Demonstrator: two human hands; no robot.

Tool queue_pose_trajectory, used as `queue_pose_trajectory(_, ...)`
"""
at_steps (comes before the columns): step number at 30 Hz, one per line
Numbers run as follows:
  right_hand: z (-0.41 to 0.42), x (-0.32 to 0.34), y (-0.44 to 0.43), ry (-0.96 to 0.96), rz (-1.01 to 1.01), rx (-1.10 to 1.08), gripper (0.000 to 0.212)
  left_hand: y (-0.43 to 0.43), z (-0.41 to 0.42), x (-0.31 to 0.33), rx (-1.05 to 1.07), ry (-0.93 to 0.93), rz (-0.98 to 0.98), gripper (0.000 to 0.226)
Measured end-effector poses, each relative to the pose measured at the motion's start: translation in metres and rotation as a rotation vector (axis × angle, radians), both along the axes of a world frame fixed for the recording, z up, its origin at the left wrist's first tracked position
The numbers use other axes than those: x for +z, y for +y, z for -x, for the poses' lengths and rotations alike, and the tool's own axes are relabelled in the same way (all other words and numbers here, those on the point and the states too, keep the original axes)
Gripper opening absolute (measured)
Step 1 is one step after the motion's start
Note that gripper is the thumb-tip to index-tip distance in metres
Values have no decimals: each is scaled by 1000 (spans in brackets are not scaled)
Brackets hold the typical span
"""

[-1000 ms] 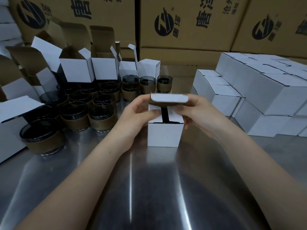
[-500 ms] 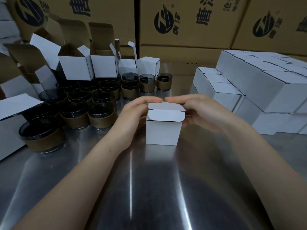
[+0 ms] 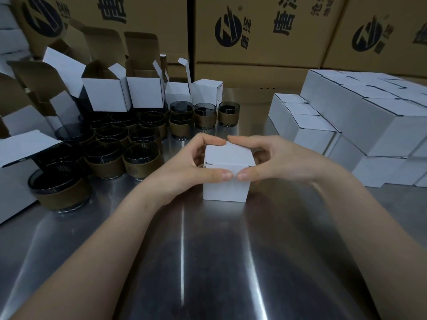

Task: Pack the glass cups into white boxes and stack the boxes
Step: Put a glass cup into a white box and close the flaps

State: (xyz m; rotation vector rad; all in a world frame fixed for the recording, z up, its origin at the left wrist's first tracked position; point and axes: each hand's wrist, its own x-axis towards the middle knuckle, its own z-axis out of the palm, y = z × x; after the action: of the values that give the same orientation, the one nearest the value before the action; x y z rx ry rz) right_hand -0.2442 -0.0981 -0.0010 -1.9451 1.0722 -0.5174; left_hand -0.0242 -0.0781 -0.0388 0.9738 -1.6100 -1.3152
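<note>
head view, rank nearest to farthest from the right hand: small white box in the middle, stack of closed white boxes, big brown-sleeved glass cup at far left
1. small closed white cardboard box: centre, pinched by the right hand
2. stack of closed white boxes: close on its right
3. brown-sleeved glass cup: far left, past the left hand

I'm looking at a packing warehouse: printed shipping cartons walled behind a steel table, stacked white boxes, rows of glass cups.

cups crowd left, stacked boxes right
</note>
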Motion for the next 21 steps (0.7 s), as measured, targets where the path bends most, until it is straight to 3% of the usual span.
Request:
queue_pose_trajectory(11, 1, -2, -2, 46, 98, 0, 76, -1, 3, -2, 89, 19, 107, 39)
queue_pose_trajectory(17, 1, -3, -3, 23, 105, 32, 37, 0, 7, -1, 100, 83, 117, 33)
queue_pose_trajectory(21, 1, -2, -3, 19, 114, 51, 32, -1, 7, -1, 104, 76, 135, 30)
